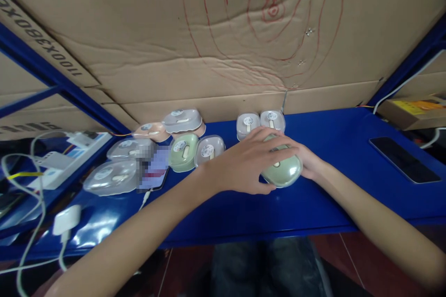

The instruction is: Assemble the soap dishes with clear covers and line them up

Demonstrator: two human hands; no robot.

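Note:
A pale green computer mouse in a clear plastic shell (284, 170) rests on the blue table (331, 195) in front of me. My left hand (249, 162) lies over its top and left side, fingers wrapped on it. My right hand (308, 160) grips its right side from behind, mostly hidden by the mouse and the left hand. Two grey-white packaged mice (260, 123) stand just behind the hands, against the cardboard wall.
Several more packaged mice, green (183, 151), peach (151, 131) and grey (110, 177), crowd the table's left half beside a blurred phone (155, 171). A power strip (69, 158) and white cables lie far left. A dark phone (404, 159) lies at right. Cardboard (223, 41) walls the back.

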